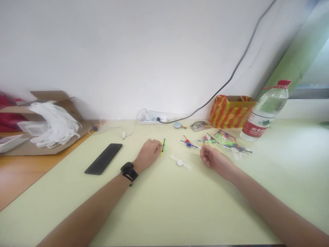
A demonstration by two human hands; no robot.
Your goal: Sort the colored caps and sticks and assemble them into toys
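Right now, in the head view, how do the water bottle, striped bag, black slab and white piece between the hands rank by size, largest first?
1. Striped bag and water bottle: too alike to rank.
2. Black slab.
3. White piece, plainly smallest.

Free lane: tabletop (pixel 172 209) from front edge to white piece (pixel 180 163), btwn L hand (pixel 149 153) & R hand (pixel 216 160). Obstacles: black slab (pixel 103 159) outboard of L hand; parts pile (pixel 235 149) just past R hand, w/ striped bag (pixel 223 113) & bottle (pixel 264 118) behind.
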